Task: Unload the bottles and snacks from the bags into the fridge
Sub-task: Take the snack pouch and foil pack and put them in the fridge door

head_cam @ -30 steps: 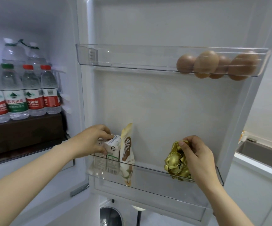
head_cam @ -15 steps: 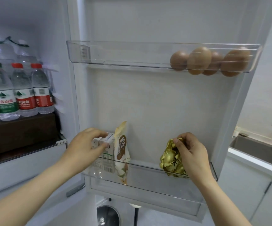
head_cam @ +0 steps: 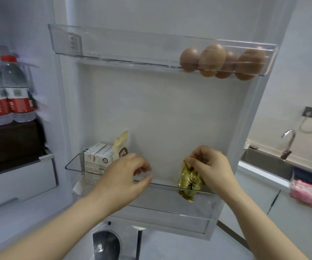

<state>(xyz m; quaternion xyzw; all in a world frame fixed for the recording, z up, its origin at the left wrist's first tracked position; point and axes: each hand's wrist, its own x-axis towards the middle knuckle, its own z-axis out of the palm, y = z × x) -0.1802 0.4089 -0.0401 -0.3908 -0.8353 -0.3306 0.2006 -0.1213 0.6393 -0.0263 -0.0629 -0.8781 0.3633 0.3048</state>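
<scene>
Head view: right hand [head_cam: 212, 169] pinches the top of the crumpled gold snack packet [head_cam: 189, 182], which stands long axis upright in the lower door shelf [head_cam: 162, 196] at five o'clock, its dark print unreadable. Left hand [head_cam: 123, 177], loosely curled and empty, hovers at seven o'clock before a white carton [head_cam: 95, 158] with blurred print.

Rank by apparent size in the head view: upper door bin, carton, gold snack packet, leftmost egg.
1. upper door bin
2. carton and gold snack packet: look alike, both partly hidden, unranked
3. leftmost egg

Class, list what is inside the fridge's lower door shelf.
A carton, a cream snack packet, and a gold packet gripped by the right hand. The left hand hides the cream packet's lower part.
</scene>
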